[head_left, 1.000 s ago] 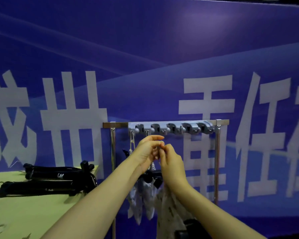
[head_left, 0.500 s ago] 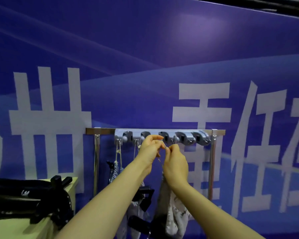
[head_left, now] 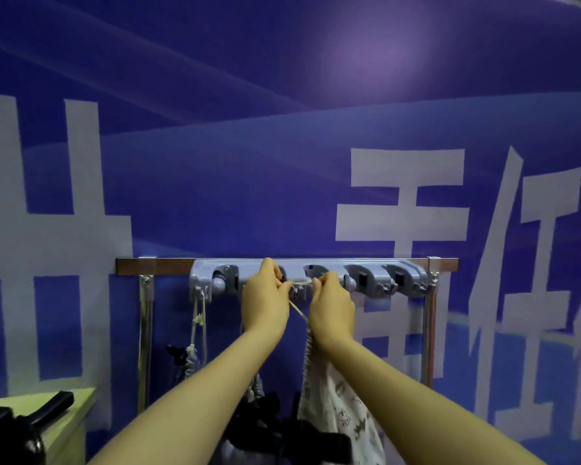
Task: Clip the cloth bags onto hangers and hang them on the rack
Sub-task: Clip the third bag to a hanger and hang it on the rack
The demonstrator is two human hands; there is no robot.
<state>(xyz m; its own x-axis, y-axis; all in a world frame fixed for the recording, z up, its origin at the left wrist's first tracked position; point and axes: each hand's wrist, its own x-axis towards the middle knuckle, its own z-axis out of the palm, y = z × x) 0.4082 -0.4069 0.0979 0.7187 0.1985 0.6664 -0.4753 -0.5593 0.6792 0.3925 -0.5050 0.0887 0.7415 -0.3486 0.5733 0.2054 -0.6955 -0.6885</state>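
A grey hook rack [head_left: 376, 280] is fixed to a wooden bar on a metal stand. My left hand [head_left: 265, 300] and my right hand [head_left: 332, 305] both pinch a pale drawstring [head_left: 301, 282], stretched between them just under the rack's middle hooks. From that string a printed cloth bag [head_left: 339, 407] hangs down below my right wrist. Another bag [head_left: 192, 360] hangs by its cord from the leftmost hook. A black clip hanger [head_left: 282, 434] shows below, between my forearms.
A yellow-green table [head_left: 61, 427] stands at the lower left with black hangers [head_left: 21, 421] lying on it. A blue banner wall with large white characters fills the background. The stand's metal legs [head_left: 145, 340] flank the rack.
Both hands have risen to the rack's hooks and drawn apart, stretching the drawstring between them. The view has tilted up and come closer to the rack.
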